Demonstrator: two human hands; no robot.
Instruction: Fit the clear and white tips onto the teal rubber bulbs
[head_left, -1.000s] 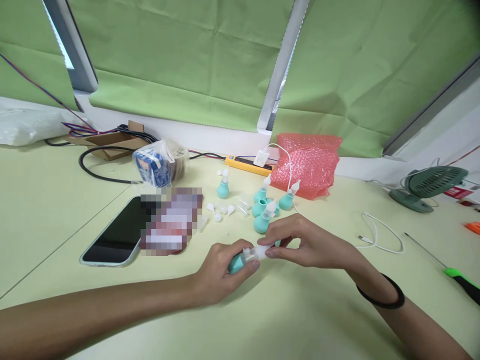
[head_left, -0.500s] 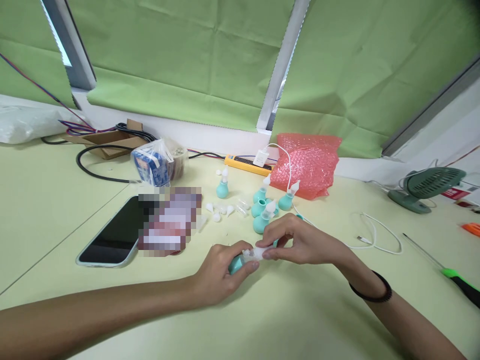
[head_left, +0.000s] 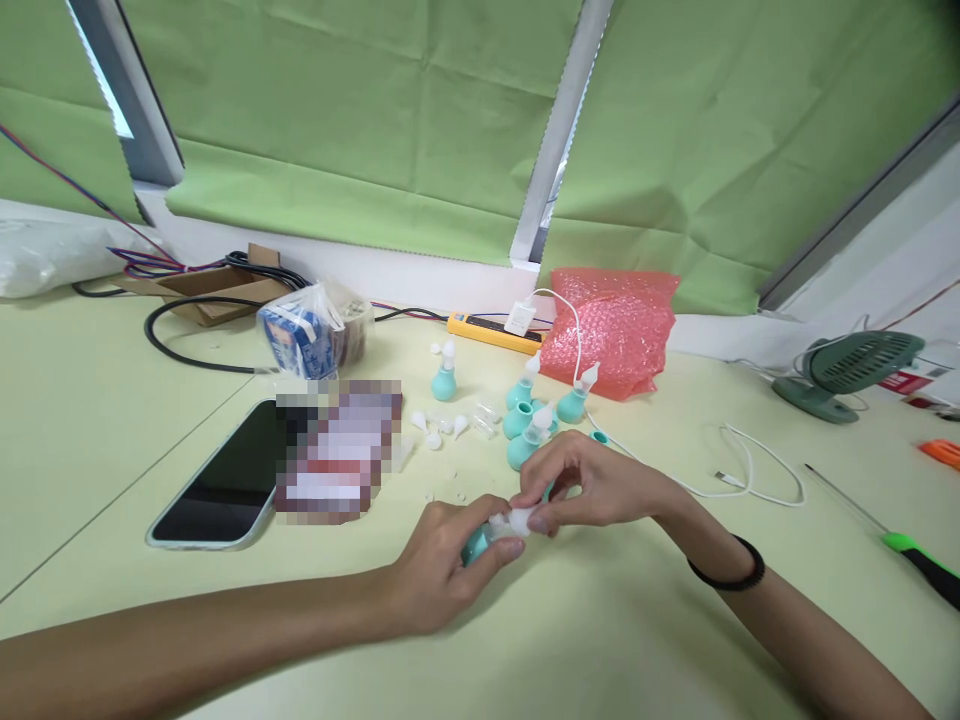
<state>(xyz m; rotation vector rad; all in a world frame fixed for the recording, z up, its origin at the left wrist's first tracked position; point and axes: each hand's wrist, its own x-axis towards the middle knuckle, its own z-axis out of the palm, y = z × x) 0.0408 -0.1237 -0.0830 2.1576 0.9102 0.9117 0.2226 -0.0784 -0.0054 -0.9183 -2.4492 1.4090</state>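
Observation:
My left hand (head_left: 442, 565) is wrapped round a nasal aspirator (head_left: 475, 547) with a teal bulb and a clear tube, tilted towards the right. At the tube's end, the fingertips of my right hand (head_left: 592, 485) pinch a whitish tip (head_left: 520, 521). The tip meets the tube; whether it is fully seated I cannot tell. Just beyond my right hand stand several similar aspirators, among them one with a white tip (head_left: 523, 452) and a bare open bulb (head_left: 518, 420). Loose white tips (head_left: 434, 439) and clear tubes (head_left: 484, 418) lie left of them.
Left are a phone (head_left: 217, 490) and a blurred flat item (head_left: 341, 450). Behind stand a plastic-wrapped blue pack (head_left: 300, 335), a yellow power strip (head_left: 491, 332) and pink bubble wrap (head_left: 611, 330). Right are a white cable (head_left: 765, 478), a screwdriver (head_left: 919, 560) and a green fan (head_left: 859, 365).
Both hands have shifted slightly, with the tip and tube kept together between them. The view has moved a little; the tip now sits closer to the left fingertips.

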